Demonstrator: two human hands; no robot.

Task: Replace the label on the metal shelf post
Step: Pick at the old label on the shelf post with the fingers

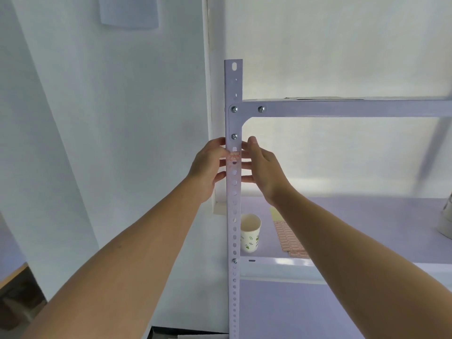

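A white perforated metal shelf post (pixel 234 216) stands upright in the middle of the head view. A small white label with red outlines (pixel 234 155) sits on the post's front, just below a bolt. My left hand (pixel 208 167) is at the post's left edge, its thumb tip touching the label's left end and its fingers curled behind the post. My right hand (pixel 261 165) is at the right edge with fingers reaching toward the label; the fingertips end at the post's edge. Whether either hand pinches the label I cannot tell.
A paper cup with green leaf print (pixel 250 233) stands on the white shelf (pixel 367 228) right of the post. A sheet of red-outlined labels (pixel 289 237) lies beside it, partly under my right forearm. A white container edge (pixel 446 221) shows far right. The wall is close behind.
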